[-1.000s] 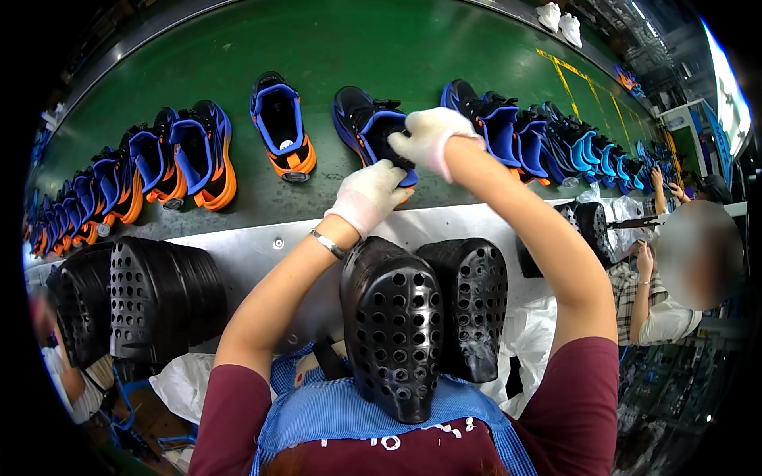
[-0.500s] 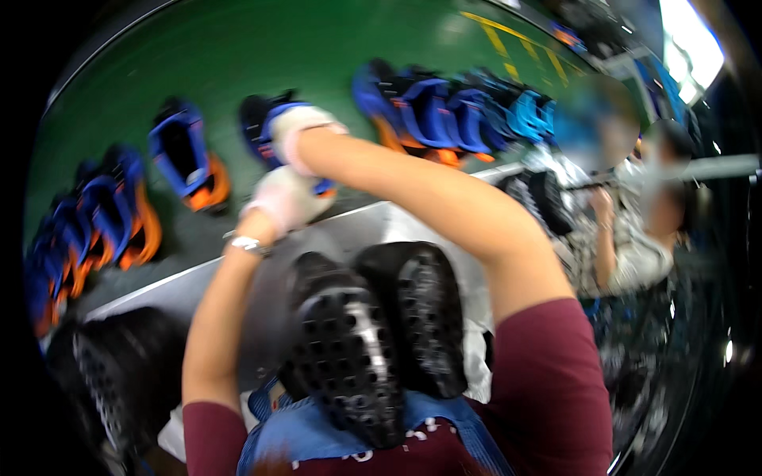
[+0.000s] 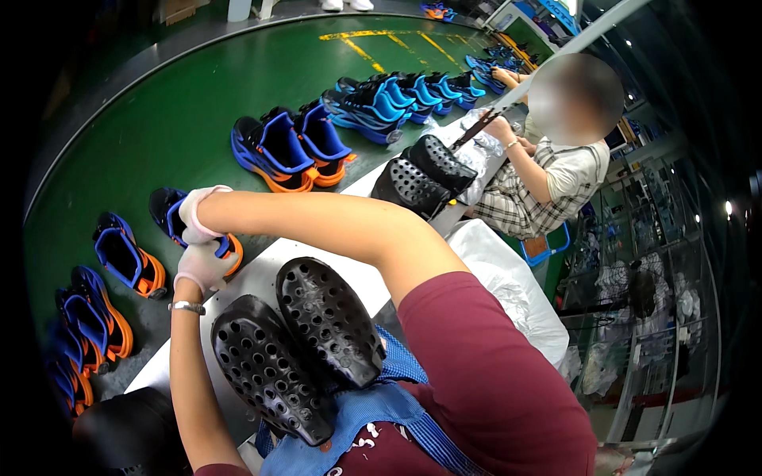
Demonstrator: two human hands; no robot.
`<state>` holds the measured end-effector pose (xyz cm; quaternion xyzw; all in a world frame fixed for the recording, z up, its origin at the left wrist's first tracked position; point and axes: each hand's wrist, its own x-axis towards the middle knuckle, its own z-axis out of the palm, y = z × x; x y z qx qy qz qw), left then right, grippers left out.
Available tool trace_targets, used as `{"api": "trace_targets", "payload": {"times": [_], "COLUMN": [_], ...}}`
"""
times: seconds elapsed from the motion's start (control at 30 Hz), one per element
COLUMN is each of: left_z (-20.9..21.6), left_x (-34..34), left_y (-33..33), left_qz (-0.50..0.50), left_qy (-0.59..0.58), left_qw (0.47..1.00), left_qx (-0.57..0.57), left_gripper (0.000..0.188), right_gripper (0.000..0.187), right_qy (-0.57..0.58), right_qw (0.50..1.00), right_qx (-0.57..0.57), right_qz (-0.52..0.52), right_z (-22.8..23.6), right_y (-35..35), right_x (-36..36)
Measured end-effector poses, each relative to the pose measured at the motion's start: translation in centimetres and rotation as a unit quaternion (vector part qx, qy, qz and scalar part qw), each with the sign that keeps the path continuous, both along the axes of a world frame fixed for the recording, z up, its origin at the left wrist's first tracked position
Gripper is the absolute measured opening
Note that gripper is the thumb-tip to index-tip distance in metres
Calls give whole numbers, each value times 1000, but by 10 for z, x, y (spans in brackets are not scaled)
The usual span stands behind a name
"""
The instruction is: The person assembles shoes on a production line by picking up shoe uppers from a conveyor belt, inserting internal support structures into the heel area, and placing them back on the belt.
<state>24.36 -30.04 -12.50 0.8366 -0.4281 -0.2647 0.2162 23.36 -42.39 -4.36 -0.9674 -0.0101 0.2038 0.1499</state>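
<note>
Both my hands wear pale gloves and hold one blue, black and orange shoe [image 3: 168,213] on the green conveyor belt [image 3: 190,103]. My right hand [image 3: 195,213] grips its top, reaching across from the right. My left hand [image 3: 203,266] holds its near side by the orange sole, a watch on that wrist. Two black perforated shoe forms [image 3: 294,349] stand upright just in front of my chest, between my arms.
More blue and orange shoes [image 3: 290,147] lie along the belt to the left and far right. A co-worker in a checked shirt [image 3: 540,178] sits at the right beside another pair of black perforated forms [image 3: 421,176]. A white bag [image 3: 508,285] lies between us.
The view has swung to the right, so the belt and shoes shifted left. Both hands stay on the same shoe.
</note>
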Motion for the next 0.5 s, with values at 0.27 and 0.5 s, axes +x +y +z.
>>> {"api": "trace_targets", "payload": {"times": [0.27, 0.5], "left_z": [38, 6], "left_x": [-26, -15], "left_y": [-13, -6], "left_qz": [48, 23], "left_qy": [7, -83], "left_qw": [999, 996], "left_qx": [23, -3], "left_gripper": [33, 34], "right_gripper": [35, 25], "right_qy": [-115, -372], "right_qw": [985, 879], "right_qx": [-43, -132], "right_qz": [-121, -269], "right_z": [77, 78], "right_y": [-91, -151], "right_x": [-128, -269]}}
